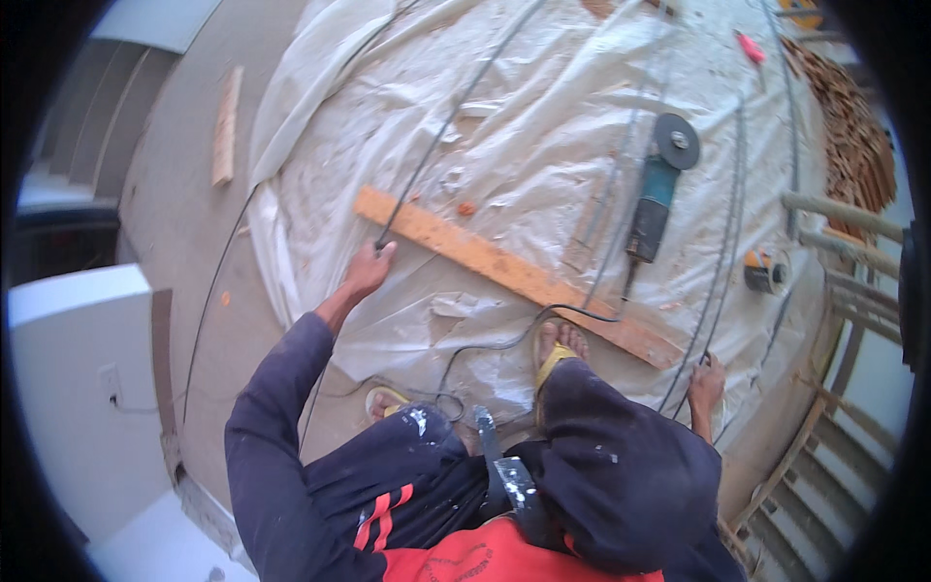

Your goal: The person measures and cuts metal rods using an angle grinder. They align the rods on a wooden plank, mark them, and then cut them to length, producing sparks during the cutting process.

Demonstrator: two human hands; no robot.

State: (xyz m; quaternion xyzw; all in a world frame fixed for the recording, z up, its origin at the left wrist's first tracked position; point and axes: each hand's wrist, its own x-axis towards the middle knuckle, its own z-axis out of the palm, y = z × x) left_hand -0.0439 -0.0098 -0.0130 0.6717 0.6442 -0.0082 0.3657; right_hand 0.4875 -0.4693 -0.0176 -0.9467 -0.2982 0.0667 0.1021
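My left hand (367, 272) is closed around a long, thin dark metal rod (456, 110) by the left end of a wooden plank (514, 272). The rod runs up over a whitish plastic sheet (359, 126). On the right, my right hand (707, 388) has its fingers curled at another thin dark rod (729, 233), just past the plank's right end. Between the hands, the plank lies slantwise on the sheet, and my right foot in a yellow sandal (555, 361) is against its near edge. A green and black angle grinder (655, 199) rests beyond the plank, its cord crossing over it.
Cable (485, 347) loops around my feet. An orange and black roll-shaped object (764, 272) lies at right, near a wooden ladder-like frame (844, 254). Slatted steps (824, 475) are at lower right. A short wood piece (227, 126) and a white wall (82, 359) are at left.
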